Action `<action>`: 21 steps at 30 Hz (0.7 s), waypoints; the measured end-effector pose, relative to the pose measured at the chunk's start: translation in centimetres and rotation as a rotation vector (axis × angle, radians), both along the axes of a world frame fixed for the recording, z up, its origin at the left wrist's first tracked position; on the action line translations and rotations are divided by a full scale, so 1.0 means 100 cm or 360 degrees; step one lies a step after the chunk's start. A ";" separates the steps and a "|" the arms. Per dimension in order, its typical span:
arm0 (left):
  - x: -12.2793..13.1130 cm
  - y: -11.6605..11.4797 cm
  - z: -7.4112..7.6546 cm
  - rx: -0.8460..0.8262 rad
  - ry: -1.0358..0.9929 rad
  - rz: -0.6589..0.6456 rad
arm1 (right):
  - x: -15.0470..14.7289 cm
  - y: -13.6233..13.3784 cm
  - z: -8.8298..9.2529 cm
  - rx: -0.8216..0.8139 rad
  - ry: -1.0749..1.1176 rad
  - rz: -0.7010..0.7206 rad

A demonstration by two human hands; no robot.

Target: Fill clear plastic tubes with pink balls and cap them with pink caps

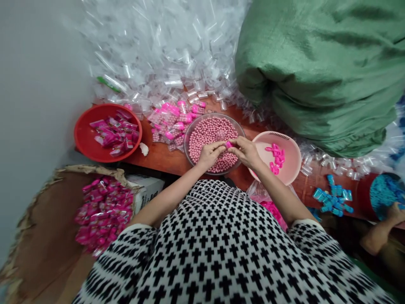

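My left hand and my right hand meet over a metal bowl full of round pink beads. Between them is a small clear plastic bottle with a bright pink cap. The left fingers are closed on the bottle near its capped end, and the right thumb and fingers pinch the cap. Pink beads seem to show through the clear wall. Right of the bowl, a pale pink basket holds several bright pink plastic pieces.
Pink-capped bottles lie left of the bowl. A red basin and a cardboard box hold pink packets. Clear tubes are heaped behind, beside a green sack. Blue bottles and another person's hand are at right.
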State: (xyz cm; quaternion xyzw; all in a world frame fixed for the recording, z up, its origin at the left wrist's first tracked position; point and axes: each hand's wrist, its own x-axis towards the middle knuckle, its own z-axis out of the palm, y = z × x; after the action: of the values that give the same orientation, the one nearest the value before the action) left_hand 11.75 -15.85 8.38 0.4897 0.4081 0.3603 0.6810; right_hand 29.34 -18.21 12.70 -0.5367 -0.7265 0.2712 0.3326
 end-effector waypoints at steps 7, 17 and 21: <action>0.003 0.006 0.016 -0.0505 -0.0406 0.0166 | -0.018 0.024 0.003 -0.0308 0.0541 -0.0343; -0.016 0.016 0.018 -0.0287 -0.0421 0.0284 | -0.015 0.018 0.006 -0.0943 0.1506 -0.0284; -0.017 0.015 0.010 0.0145 -0.0190 0.0277 | -0.019 0.025 -0.002 -0.0974 0.1507 -0.0256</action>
State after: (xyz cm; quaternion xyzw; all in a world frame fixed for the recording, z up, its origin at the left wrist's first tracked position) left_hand 10.04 -14.39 9.34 0.4605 0.3911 0.4648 0.6473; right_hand 27.41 -15.73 12.45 -0.4821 -0.3434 0.6543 0.4708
